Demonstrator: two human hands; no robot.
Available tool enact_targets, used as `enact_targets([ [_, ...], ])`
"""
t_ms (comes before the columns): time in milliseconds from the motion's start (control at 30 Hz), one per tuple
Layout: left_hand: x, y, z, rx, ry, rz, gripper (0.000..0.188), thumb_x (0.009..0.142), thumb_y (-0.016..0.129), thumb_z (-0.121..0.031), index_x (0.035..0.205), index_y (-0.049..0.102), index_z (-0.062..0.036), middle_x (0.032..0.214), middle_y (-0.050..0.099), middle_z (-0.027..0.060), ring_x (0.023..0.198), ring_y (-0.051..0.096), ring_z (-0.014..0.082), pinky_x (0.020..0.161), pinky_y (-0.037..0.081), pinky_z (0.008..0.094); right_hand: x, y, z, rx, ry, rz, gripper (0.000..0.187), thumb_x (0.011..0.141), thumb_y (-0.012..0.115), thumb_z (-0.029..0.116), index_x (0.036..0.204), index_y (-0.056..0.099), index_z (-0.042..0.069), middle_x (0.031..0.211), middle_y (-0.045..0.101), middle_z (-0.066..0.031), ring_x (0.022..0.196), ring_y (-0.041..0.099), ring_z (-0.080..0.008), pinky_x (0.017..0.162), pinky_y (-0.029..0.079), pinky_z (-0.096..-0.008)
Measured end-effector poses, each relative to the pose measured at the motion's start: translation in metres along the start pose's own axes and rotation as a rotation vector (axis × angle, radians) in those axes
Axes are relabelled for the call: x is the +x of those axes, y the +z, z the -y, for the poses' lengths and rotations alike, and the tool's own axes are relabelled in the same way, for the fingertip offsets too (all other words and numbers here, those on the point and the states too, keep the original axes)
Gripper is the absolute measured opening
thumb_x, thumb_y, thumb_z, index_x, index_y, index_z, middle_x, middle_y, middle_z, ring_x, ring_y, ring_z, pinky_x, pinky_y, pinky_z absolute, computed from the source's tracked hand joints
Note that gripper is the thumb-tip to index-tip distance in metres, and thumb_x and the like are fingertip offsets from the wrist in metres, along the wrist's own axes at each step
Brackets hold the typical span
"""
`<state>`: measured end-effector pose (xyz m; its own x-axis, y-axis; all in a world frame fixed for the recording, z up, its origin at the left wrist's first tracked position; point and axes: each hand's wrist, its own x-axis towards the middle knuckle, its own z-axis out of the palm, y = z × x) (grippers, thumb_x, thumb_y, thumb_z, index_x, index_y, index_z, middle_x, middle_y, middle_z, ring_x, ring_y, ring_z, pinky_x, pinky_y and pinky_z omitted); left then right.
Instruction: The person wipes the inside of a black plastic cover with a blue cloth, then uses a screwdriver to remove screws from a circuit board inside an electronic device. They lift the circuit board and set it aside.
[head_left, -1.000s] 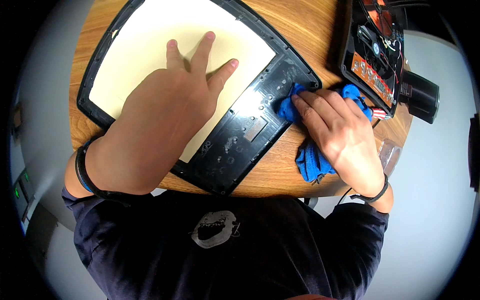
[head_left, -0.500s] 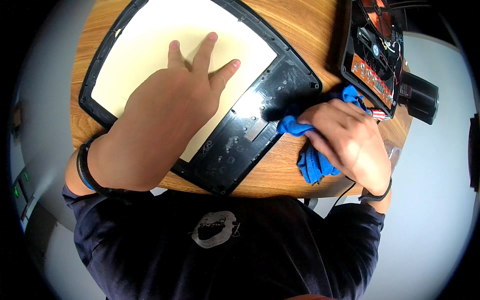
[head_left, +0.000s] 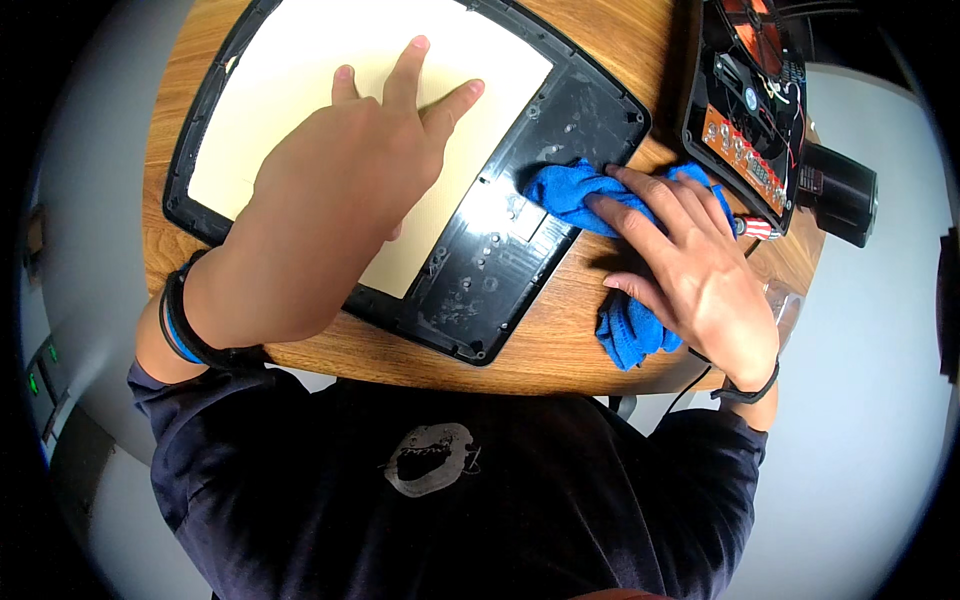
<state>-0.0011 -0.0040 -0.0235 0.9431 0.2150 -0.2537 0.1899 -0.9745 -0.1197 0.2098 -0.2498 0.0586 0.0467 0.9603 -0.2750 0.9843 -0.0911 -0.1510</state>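
Observation:
My left hand [head_left: 340, 165] lies with spread fingers on the cream sheet [head_left: 280, 75] set in a black plastic panel [head_left: 480, 265]. Smudges and small pegs show on the panel's bare black strip. At the right, my right hand [head_left: 690, 260] has its fingers stretched over a blue cloth [head_left: 570, 192]; the thumb stands apart from them. One bunched end of this cloth rests on the strip's right edge. More blue cloth [head_left: 632, 335] lies crumpled on the table beneath that hand, and whether both parts are one piece is hidden.
An opened black housing [head_left: 700, 140] with an orange circuit board [head_left: 742, 158], thin wires and a copper-coloured coil stands at the far right of the wooden table [head_left: 540, 340]. Beside it is a black box-like part [head_left: 840, 195]. A red-and-white striped object [head_left: 757, 227] pokes out by the cloth.
The panel's near corner has shifted right and away from me. My right hand has loosened from its closed grip and spread its fingers, and the cloth's end now reaches farther left.

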Motion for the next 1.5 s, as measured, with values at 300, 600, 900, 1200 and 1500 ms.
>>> enact_targets([
  [300,0.003,0.003,0.002,-0.074,-0.009,-0.041,0.137,0.071,0.103,-0.004,0.188,0.039,-0.0326,0.187,0.045,0.0248,0.144,0.072,0.0555,0.091,0.076,0.0463,-0.001,-0.006,0.015,0.190,-0.187,0.097,0.049,0.099,0.076,0.004,0.147,0.084,0.010,0.113,0.069,-0.0120,0.101,0.074,-0.0314,0.090,0.063,-0.0443],
  [600,0.017,0.021,0.011,-0.049,0.005,-0.151,0.138,0.071,0.107,-0.026,0.189,0.036,-0.0310,0.185,0.047,0.0261,0.137,0.077,0.0532,0.087,0.075,0.0481,0.020,0.001,0.020,0.055,-0.120,0.009,0.069,0.096,0.085,0.033,0.162,0.076,0.013,0.176,0.064,-0.0082,0.167,0.053,-0.0389,0.130,0.052,-0.0530],
  [900,0.014,0.006,0.012,0.087,0.036,0.059,0.147,0.068,0.107,-0.050,0.191,0.030,-0.0277,0.187,0.042,0.0334,0.139,0.076,0.0565,0.091,0.075,0.0520,0.035,0.023,-0.008,-0.332,-0.016,-0.142,0.052,0.107,0.075,0.019,0.156,0.076,0.003,0.181,0.058,-0.0104,0.173,0.046,-0.0352,0.137,0.043,-0.0497],
  [1200,-0.003,-0.011,0.000,0.099,0.007,0.035,0.144,0.068,0.106,-0.049,0.189,0.034,-0.0162,0.180,0.050,0.0355,0.138,0.078,0.0508,0.092,0.076,0.0420,0.036,0.016,0.009,-0.076,-0.218,-0.056,0.059,0.096,0.079,0.006,0.154,0.082,0.017,0.146,0.076,-0.0104,0.128,0.073,-0.0277,0.103,0.061,-0.0392],
  [1500,-0.001,-0.014,-0.003,0.110,-0.018,0.054,0.144,0.068,0.104,-0.051,0.189,0.035,-0.0152,0.180,0.051,0.0346,0.137,0.079,0.0486,0.094,0.075,0.0392,0.045,0.025,-0.002,-0.164,-0.271,-0.111,0.059,0.099,0.072,0.009,0.157,0.073,-0.002,0.169,0.068,-0.0196,0.156,0.065,-0.0336,0.114,0.057,-0.0424],
])
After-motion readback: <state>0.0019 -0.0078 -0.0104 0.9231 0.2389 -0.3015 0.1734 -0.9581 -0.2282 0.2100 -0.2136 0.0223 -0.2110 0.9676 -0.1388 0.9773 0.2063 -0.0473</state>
